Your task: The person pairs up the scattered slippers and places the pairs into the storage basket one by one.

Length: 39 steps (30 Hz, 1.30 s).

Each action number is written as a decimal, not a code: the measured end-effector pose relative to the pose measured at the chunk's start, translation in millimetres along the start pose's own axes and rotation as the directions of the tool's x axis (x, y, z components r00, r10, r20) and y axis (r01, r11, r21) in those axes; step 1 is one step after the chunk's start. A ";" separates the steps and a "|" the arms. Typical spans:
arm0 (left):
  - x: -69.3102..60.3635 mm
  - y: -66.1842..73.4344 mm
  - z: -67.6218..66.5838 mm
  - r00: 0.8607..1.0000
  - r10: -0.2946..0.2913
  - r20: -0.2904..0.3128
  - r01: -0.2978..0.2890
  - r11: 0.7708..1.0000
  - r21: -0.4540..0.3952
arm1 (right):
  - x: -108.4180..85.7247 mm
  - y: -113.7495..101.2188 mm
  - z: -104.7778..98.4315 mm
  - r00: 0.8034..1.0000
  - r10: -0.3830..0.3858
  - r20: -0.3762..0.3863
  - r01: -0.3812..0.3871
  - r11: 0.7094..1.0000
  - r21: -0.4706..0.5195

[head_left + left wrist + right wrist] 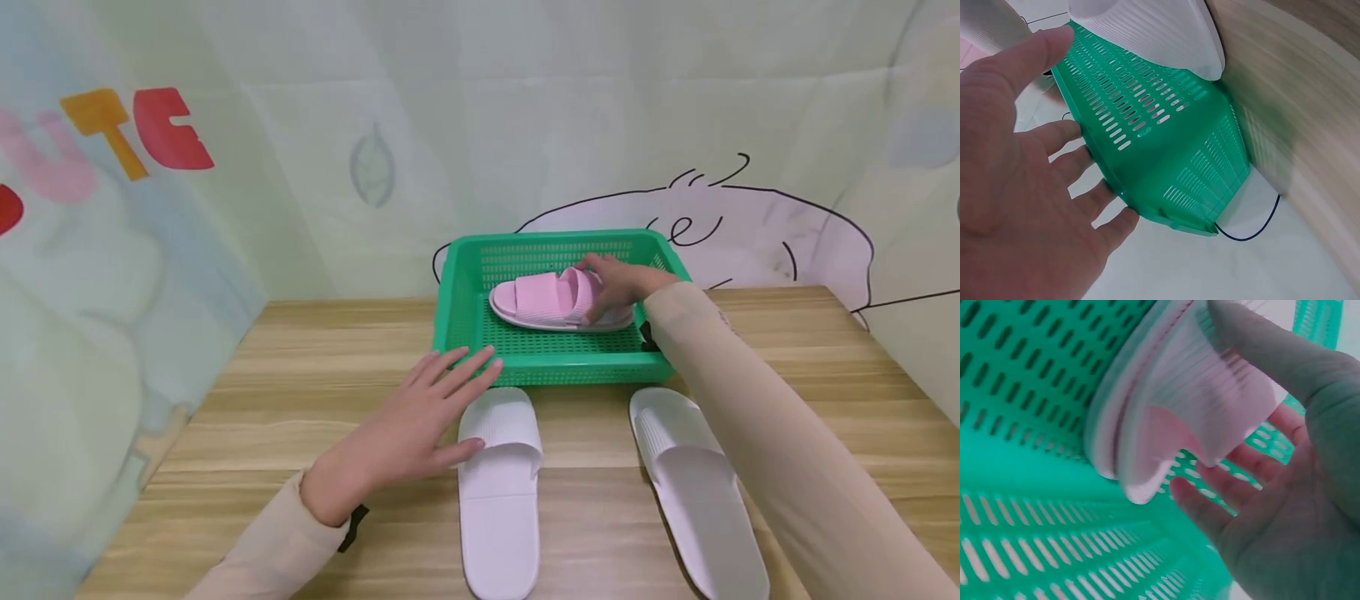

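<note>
A pair of pink slippers [536, 298], stacked one against the other, lies in a green basket [562, 362]. My right hand [618, 283] reaches inside and holds the pair at its right end, thumb on the near side and fingers on the far side. In the right wrist view the thumb lies on a ribbed strap [1191, 381], while some fingers lie loosely by the edge. My left hand [416, 425] is spread, its fingertips at the basket's front left rim; contact is unclear. Beneath its thumb is a white slipper [500, 525].
Another white slipper [693, 492] lies under my right forearm, toe toward the basket. The wooden table [337, 350] meets a printed curtain [315, 167] at the back and left.
</note>
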<state>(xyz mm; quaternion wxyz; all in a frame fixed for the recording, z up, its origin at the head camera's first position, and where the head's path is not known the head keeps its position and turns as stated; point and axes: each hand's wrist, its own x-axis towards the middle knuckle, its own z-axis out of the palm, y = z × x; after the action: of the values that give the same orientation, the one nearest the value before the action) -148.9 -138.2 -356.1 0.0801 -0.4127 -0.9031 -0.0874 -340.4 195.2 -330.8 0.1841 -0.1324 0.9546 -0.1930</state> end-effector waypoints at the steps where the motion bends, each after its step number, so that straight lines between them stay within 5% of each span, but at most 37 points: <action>1: -0.2 0.0 0.1 1.000 0.002 0.001 -0.002 1.000 0.004 | 0.0 -1.4 -0.5 1.000 0.005 -0.001 -0.005 1.000 -0.006; 6: 0.6 0.8 -0.1 1.000 -0.011 0.011 0.011 1.000 0.018 | -3.2 -5.8 -4.2 1.000 -0.002 -0.010 0.002 0.999 -0.048; 14: -0.9 2.6 -0.3 1.000 -0.011 0.008 0.011 1.000 0.018 | -18.7 -19.0 -12.8 0.991 -0.118 -0.057 0.114 0.990 -0.079; 27: 1.4 8.0 -2.7 0.999 -0.027 0.038 0.023 0.996 0.086 | -53.9 -42.8 -46.3 0.926 -0.320 -0.201 0.331 0.943 0.022; 34: 2.4 9.6 -0.8 0.997 -0.049 0.056 0.043 0.994 0.100 | -95.3 -60.6 -41.9 0.877 -0.425 -0.224 0.422 0.904 -0.067; 39: 0.3 9.8 -0.2 0.997 -0.060 0.047 0.054 0.993 0.110 | -131.2 -57.2 -23.3 0.898 -0.414 -0.148 0.397 0.908 -0.133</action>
<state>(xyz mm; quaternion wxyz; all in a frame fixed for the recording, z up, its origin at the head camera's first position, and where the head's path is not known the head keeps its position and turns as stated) -141.6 -131.7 -355.0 0.0771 -0.3839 -0.9196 -0.0303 -221.7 194.2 -247.6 0.0496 -0.3202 0.9267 -0.1902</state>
